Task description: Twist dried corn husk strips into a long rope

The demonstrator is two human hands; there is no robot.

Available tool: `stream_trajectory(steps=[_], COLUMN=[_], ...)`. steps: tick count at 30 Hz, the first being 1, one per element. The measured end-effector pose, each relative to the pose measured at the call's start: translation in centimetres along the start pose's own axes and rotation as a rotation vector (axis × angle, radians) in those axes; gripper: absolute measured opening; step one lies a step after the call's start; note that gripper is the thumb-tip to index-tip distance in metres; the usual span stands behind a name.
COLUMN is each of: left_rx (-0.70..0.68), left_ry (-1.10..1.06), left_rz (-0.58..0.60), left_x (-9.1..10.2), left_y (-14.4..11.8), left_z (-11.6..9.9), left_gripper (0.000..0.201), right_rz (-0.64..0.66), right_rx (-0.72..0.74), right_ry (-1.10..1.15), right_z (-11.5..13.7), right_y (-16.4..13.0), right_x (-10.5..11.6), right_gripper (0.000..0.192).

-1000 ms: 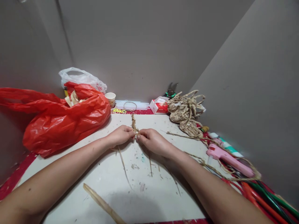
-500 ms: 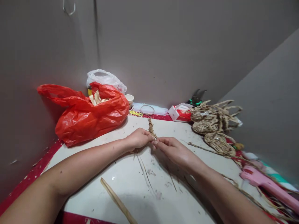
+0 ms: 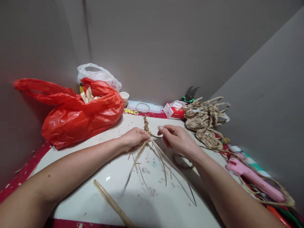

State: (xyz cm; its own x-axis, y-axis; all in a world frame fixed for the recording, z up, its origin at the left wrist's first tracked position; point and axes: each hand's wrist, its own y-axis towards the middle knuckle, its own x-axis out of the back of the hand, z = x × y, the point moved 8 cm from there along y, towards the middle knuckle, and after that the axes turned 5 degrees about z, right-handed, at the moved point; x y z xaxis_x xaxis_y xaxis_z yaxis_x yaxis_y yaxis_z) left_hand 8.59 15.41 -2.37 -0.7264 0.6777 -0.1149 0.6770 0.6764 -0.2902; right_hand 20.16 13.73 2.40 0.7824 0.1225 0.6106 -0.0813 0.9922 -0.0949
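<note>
A short braided piece of straw-like fibre (image 3: 146, 124) stands up from my left hand (image 3: 136, 138), whose thumb and fingers are pinched on its lower end. Thin loose strands (image 3: 163, 163) fan out below that pinch over the white board. My right hand (image 3: 174, 136) is a little to the right, fingers curled. From the pinch a darker cord (image 3: 156, 136) runs into its fingers, and a loop of cord hangs beneath that hand. The right fingertips are partly hidden. A flat dry strip (image 3: 111, 201) lies at the front of the white board (image 3: 78, 190).
A red plastic bag (image 3: 83, 118) with pale strips stands at the left, a white bag (image 3: 101, 74) behind it. Along the back are a cup (image 3: 124, 96), a ring (image 3: 142, 108) and a tissue pack (image 3: 175, 110). Coiled twisted cords (image 3: 206, 122) and a pink glue gun (image 3: 255, 182) lie right.
My right hand has drawn away from my left hand, pulling a cord rightward. Loose strands now spread below the left pinch. The whole view has shifted slightly.
</note>
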Motion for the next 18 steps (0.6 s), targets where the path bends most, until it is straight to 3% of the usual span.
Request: stream_trajectory(steps=[4, 6, 14, 18], left_rx=[-0.007, -0.010, 0.043, 0.047], left_ry=[-0.030, -0.029, -0.043, -0.020], left_rz=[0.045, 0.053, 0.039, 0.032], left_x=[-0.2, -0.3, -0.3, -0.2], left_y=[0.2, 0.2, 0.1, 0.0], left_z=[0.1, 0.1, 0.1, 0.1], left_gripper=[0.017, 0.017, 0.018, 0.019], right_rz=[0.149, 0.160, 0.075, -0.151], right_rx=[0.017, 0.055, 0.195, 0.118], right_ry=[0.081, 0.086, -0.063, -0.449], right_z=[-1.2, -1.3, -0.7, -1.4], right_y=[1.5, 1.7, 2.1, 2.4], right_x=[-2.1, -2.9, -2.9, -0.8], right_gripper=[0.035, 0.035, 0.031, 0.025])
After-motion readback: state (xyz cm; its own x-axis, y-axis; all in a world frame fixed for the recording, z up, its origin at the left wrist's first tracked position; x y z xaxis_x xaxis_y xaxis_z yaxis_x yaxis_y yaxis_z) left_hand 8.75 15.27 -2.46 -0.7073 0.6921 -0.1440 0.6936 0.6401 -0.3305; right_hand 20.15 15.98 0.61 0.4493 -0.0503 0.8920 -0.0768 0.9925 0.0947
